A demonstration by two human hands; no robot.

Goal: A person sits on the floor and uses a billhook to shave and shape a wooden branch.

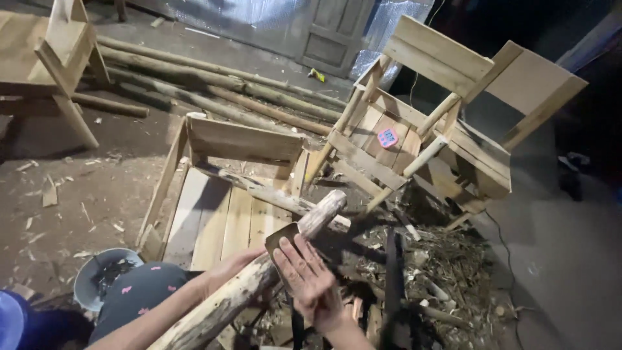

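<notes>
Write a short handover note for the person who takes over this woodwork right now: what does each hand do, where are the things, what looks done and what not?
Left hand: grips the wooden pole from below, holding it tilted upward.
Right hand: presses a brown sheet of sandpaper flat against the pole, near its upper end.
Around: flat chair frame on the floor behind the pole, tipped wooden chair to the right, shavings pile below it, grey bucket at the left.
Done: the pole's bark looks stripped.
Left: its surface looks rough and knotty; how much is sanded cannot be told.
</notes>
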